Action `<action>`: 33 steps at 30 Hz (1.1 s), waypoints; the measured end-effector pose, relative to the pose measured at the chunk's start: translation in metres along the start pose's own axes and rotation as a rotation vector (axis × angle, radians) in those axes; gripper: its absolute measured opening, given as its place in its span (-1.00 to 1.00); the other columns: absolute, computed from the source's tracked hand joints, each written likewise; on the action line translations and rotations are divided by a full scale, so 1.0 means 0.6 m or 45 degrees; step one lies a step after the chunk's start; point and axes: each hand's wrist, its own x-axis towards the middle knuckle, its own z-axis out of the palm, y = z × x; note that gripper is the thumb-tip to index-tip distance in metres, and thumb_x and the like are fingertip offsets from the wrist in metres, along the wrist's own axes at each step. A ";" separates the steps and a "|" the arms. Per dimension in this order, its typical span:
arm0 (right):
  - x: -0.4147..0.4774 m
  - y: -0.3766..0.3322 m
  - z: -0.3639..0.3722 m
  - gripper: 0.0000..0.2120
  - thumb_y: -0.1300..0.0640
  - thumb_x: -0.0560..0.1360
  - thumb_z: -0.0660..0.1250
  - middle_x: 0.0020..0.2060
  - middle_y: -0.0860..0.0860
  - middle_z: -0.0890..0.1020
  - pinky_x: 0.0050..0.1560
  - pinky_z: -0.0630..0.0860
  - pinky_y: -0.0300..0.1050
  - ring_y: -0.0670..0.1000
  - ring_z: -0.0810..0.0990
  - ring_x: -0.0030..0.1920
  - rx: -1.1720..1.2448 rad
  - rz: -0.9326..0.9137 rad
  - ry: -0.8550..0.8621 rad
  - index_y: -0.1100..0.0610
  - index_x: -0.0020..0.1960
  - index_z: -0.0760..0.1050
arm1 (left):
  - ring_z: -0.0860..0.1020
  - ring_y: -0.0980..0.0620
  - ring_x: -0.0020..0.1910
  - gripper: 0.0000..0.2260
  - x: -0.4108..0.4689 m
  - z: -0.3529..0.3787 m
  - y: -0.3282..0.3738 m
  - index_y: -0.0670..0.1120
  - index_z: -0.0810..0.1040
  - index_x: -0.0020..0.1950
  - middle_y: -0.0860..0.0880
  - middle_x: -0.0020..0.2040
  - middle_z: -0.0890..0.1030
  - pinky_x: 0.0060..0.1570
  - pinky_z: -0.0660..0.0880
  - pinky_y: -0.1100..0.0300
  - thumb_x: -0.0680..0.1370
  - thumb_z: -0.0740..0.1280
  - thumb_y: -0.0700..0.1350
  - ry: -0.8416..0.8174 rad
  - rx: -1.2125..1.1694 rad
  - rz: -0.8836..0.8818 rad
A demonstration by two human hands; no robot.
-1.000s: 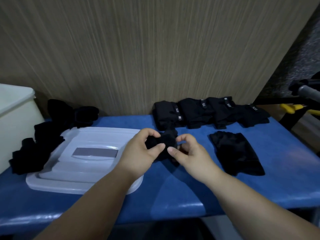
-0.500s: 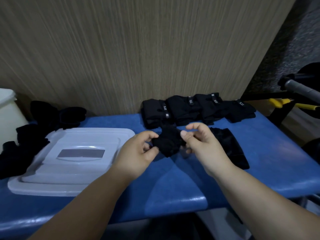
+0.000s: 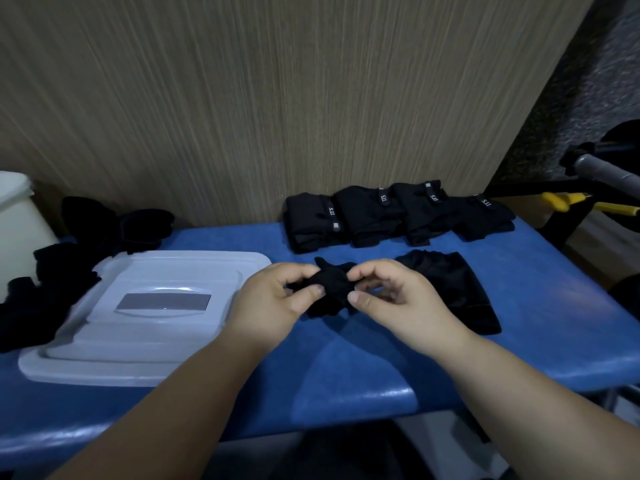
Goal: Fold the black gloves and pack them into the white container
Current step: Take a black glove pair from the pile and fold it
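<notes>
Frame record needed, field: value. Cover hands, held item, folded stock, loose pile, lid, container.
left hand: pinches bunched black glove
right hand: pinches the same glove from the right
folded gloves: row at back, behind the hands
flat glove: lies on blue table, right of the hands
white lid: flat on the table, left of the hands
loose gloves: pile at left, beside the lid
white container: far left, mostly out of frame, contents hidden

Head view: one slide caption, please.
Left hand and right hand pinch a crumpled black fabric glove over a blue padded table.
</notes>
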 end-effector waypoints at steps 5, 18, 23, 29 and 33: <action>0.002 0.001 0.004 -0.82 0.26 0.36 0.53 -0.17 0.00 0.60 -0.13 0.49 -0.29 -0.12 0.56 -0.16 0.113 0.068 -0.105 0.08 -0.14 0.57 | 0.52 0.26 -0.19 -0.74 0.000 0.003 0.002 0.18 0.66 -0.12 0.25 -0.22 0.57 -0.19 0.37 0.50 0.48 0.40 -0.22 -0.023 0.097 0.072; 0.002 0.007 0.011 -0.73 0.26 0.41 0.35 -0.53 -0.10 0.39 -0.42 0.34 -0.15 -0.12 0.31 -0.49 -0.394 -0.113 0.248 0.01 -0.26 0.29 | 0.38 0.15 -0.45 -0.81 -0.011 0.026 0.007 0.05 0.39 -0.18 0.02 -0.42 0.43 -0.40 0.38 0.23 0.49 0.38 -0.17 0.040 0.205 0.197; 0.006 0.009 0.012 -0.75 0.29 0.45 0.31 -0.49 -0.11 0.37 -0.43 0.29 -0.26 -0.10 0.30 -0.48 -0.332 -0.090 0.383 0.02 -0.19 0.28 | 0.54 0.14 -0.29 -0.85 -0.015 0.036 0.002 0.10 0.46 -0.08 0.06 -0.23 0.58 -0.20 0.52 0.21 0.48 0.40 -0.08 -0.223 0.069 0.143; 0.004 0.006 0.009 -0.81 0.22 0.49 0.34 -0.41 -0.03 0.42 -0.34 0.31 -0.26 -0.13 0.34 -0.42 -0.122 -0.016 0.232 0.08 -0.14 0.32 | 0.38 0.13 -0.44 -0.77 -0.008 0.029 0.004 0.00 0.43 -0.27 0.10 -0.44 0.44 -0.37 0.38 0.21 0.45 0.47 -0.12 -0.220 0.100 0.057; 0.005 0.006 0.002 -0.69 0.15 0.36 0.42 -0.31 0.09 0.43 -0.18 0.35 -0.07 0.05 0.37 -0.24 0.412 0.126 -0.143 0.12 -0.01 0.34 | 0.40 0.03 -0.39 -0.75 0.003 0.025 -0.001 -0.05 0.38 -0.29 -0.05 -0.41 0.46 -0.32 0.36 0.08 0.49 0.42 -0.14 -0.016 -0.080 -0.056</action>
